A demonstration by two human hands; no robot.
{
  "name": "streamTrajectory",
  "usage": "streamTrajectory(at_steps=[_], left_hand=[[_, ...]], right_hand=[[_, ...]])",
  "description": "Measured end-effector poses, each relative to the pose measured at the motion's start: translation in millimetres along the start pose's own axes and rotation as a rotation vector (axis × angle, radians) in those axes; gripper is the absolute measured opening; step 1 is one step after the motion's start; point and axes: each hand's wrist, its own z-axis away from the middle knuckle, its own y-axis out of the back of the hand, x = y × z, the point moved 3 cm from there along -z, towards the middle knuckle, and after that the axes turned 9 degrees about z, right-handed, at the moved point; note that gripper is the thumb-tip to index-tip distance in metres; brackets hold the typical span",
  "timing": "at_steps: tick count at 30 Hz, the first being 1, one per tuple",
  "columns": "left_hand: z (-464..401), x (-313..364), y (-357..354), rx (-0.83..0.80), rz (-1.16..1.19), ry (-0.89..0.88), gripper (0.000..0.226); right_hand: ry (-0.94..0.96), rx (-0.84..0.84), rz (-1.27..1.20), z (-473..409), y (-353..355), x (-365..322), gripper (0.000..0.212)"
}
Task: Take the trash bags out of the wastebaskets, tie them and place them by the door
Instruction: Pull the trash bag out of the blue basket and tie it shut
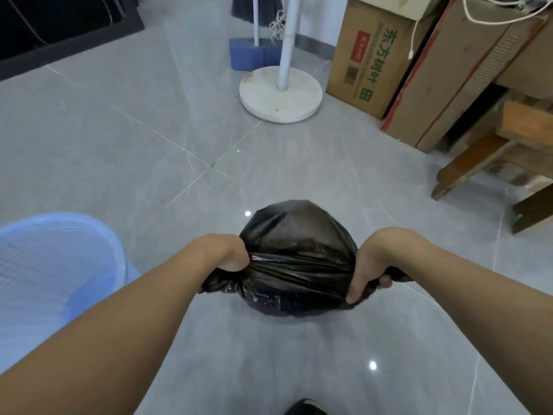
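The fingers of the right hand are curled tight around 1 bunched end of the black trash bag. The left hand is closed in a fist on the other bunched end. The 2 hands pull the plastic flat and tight between them.

The bag is in the middle, near the person, just above the gray floor. I cannot tell if its bottom touches the floor. It looks full and round.

I think the bag is being tied now, and here is what could go wrong. The plastic is thin and shiny, so a hard pull could rip it. Then the trash would fall on the floor. An end could also slip out of a fist, and the top would come open.

The blue wastebasket is close on the left, beside the left arm. An elbow could bump it. No door shows here, so the bag has yet to be carried.
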Motion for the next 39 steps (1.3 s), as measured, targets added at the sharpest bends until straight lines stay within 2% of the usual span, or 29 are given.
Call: streamTrajectory(at_steps=[2,5,7,9,11,13,15,17,19,21,23,25,27,28,30,32,34,36,39], left_hand=[[7.7,-1.9,-6.6,-0.144,0.113,0.053,0.034],[20.9,-3.8,-26.9,-0.506,0.228,0.178,0.043],[24.3,1.0,-42.9,-0.65,0.097,0.14,0.06],[25.8,5.6,-51.5,-0.656,-0.188,0.121,0.067],[19.2,8.1,-51.2,-0.556,-0.458,0.137,0.054],[13.7,11.6,-31.5,-0.311,-0.552,0.134,0.037],[11.8,11.6,1.8,-0.026,-0.451,0.134,0.032],[14.7,9.0,38.6,0.268,-0.301,0.111,0.033],[13.6,0.4,65.0,0.475,-0.112,0.13,0.026],[12.1,-7.7,72.1,0.563,0.092,0.135,0.009],[4.3,-14.8,62.6,0.543,0.241,0.118,0.005],[-10.5,-22.3,39.5,0.433,0.484,0.116,0.011],[-24.7,-28.1,8.2,0.213,0.837,0.174,0.011],[-27.7,-29.4,-6.7,0.093,0.922,0.214,0.007],[-31.4,-30.8,-30.7,-0.137,0.876,0.246,0.01],[-30.5,-32.2,-44.7,-0.363,0.77,0.211,0.017],[-27.2,-31.3,-49.9,-0.612,0.807,0.086,0.007],[-22.7,-31.5,-49.8,-0.841,1.033,-0.104,0.018],[-16.4,-31.5,-48.0,-1.011,1.364,-0.381,0.032]], right_hand=[[-0.021,-0.033,0.09,-6.9,-7.8,3.4,0.046],[-0.018,-0.077,0.09,-15.7,-18.1,13.1,0.033],[0.004,-0.088,0.1,-18.0,-19.7,19.6,0.03],[0.049,-0.048,0.079,-18.0,-14.2,22.1,0.032],[0.076,0.059,-0.02,-9.4,3.5,21.4,0.036],[0.134,0.228,-0.134,11.1,28.9,19.7,0.03],[0.252,0.379,-0.314,28.6,57.5,20.1,0.018],[0.318,0.471,-0.518,39.9,73.3,30.9,0.026],[0.339,0.541,-0.675,42.7,78.0,38.2,0.03],[0.382,0.615,-0.76,37.7,72.2,31.9,0.023],[0.381,0.69,-0.784,21.8,62.0,22.1,0.02],[0.37,0.656,-0.783,-2.0,47.8,9.8,0.023],[0.343,0.508,-0.746,-23.0,31.4,-3.1,0.026],[0.326,0.426,-0.699,-30.6,23.7,-8.2,0.028],[0.335,0.249,-0.658,-41.9,11.1,-15.0,0.028],[0.416,0.043,-0.766,-45.6,1.0,-18.5,0.024],[0.537,-0.121,-0.972,-49.4,-4.5,-15.6,0.018],[0.618,-0.216,-1.179,-55.0,-6.9,-7.3,0.007],[0.63,-0.299,-1.355,-66.3,-10.3,7.7,0.014]])
